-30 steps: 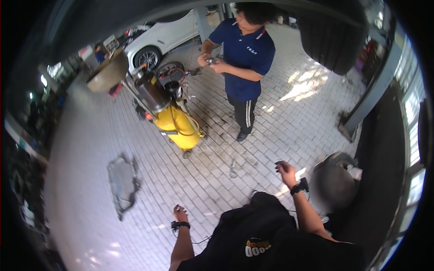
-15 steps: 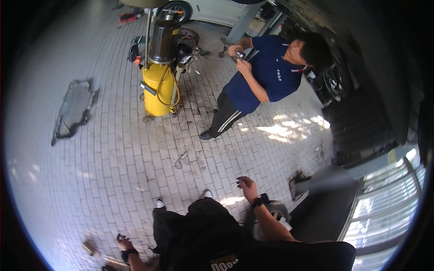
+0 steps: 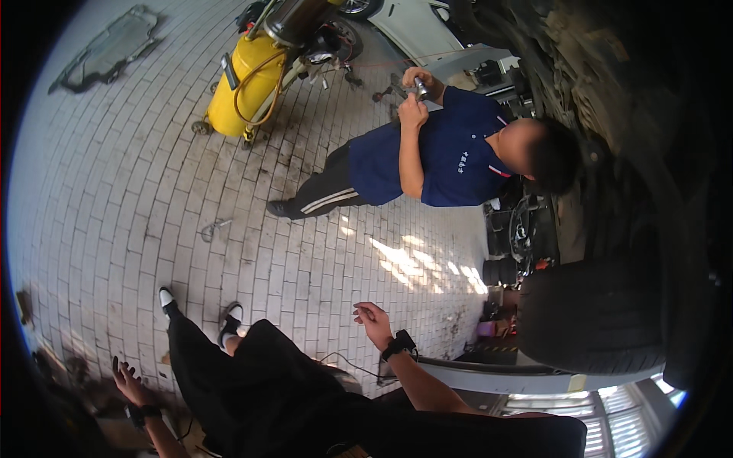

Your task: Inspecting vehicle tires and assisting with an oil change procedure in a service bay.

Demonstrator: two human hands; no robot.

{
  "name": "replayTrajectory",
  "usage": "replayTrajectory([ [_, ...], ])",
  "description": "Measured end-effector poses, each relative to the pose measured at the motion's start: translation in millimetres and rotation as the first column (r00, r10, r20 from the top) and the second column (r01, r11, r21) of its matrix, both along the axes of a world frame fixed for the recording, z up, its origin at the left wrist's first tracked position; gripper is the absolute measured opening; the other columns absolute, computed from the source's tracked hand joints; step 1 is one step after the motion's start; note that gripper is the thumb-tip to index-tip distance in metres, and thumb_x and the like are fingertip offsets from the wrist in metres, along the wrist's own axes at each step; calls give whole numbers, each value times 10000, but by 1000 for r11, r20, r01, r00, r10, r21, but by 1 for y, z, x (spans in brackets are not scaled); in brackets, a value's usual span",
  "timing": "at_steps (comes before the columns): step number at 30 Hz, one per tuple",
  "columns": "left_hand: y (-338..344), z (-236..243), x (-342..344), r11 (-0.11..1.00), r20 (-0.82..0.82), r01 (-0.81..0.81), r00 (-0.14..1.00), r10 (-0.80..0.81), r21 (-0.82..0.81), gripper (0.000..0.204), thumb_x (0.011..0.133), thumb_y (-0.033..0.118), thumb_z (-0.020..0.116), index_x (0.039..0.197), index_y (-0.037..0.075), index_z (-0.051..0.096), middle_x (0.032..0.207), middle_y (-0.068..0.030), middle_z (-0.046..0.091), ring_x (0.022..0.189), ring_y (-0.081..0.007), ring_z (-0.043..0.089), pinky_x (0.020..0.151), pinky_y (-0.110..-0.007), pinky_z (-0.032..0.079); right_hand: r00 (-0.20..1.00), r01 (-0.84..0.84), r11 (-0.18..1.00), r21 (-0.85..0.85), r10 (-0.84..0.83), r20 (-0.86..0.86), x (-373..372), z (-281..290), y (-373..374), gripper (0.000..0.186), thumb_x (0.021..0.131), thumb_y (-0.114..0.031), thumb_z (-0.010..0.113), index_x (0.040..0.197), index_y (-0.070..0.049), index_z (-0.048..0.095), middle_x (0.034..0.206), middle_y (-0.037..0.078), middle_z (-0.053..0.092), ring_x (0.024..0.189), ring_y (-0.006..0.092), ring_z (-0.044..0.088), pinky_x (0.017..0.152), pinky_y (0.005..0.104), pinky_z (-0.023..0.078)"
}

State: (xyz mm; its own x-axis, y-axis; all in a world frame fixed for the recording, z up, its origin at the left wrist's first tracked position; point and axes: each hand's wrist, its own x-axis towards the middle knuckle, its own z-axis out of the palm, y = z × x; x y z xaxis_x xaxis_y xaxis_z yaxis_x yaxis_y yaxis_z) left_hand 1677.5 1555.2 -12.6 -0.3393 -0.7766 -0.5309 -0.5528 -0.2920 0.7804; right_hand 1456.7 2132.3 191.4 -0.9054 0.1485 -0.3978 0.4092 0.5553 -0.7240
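At nine o'clock on the brick paving (image 3: 122, 237), a loop-ended metal tool (image 3: 216, 229) could skid and cause a stumble if a black-and-white shoe (image 3: 230, 320) catches it unseen (left hand (image 3: 131, 385), at eight o'clock, empty, fingers spread; right hand (image 3: 374, 324), at six, empty, loosely curled).

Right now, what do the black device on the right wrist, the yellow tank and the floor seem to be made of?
Black device: probably plastic, from its dark, boxy look; finish too small to judge. Yellow tank: likely painted metal, going by its even colour and soft sheen. Floor: pavers, either concrete or stone, matte grey with regular joints.
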Motion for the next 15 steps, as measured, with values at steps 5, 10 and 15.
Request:
replayTrajectory([
  [5, 23, -59, 79, 983, -133, -76, 986, 99, 168, 338, 898, 251, 443, 1175, 60, 463, 979, -71, 537, 736, -143, 524, 555, -238, 389, 999, 54, 998, -37, -54, 3, 2, 0, 34, 156, 869, -96, 494, 986, -10, 552, 800, 80, 597, 707, 134, 589, 648, 233, 489],
  [10, 21, -51, 63, 996, 1, -86, 996, 86, 29, 356, 890, 259, 443, 1196, 79, 453, 1066, -111, 530, 814, -177, 517, 578, -273, 421, 998, 57, 998, -38, -58, -20, 28, -5, 35, 176, 876, -112, 487, 1007, -13, 551, 812, 70, 597, 702, 120, 584, 632, 231, 478],
  [15, 5, -43, 56, 996, -7, -49, 999, 49, 71, 376, 868, 304, 452, 1220, 173, 439, 1104, -109, 533, 896, -245, 530, 651, -375, 415, 999, -1, 1000, 11, 2, -34, 35, 13, 31, 172, 867, -87, 482, 1007, -14, 551, 820, 74, 595, 718, 126, 584, 654, 242, 484],
])
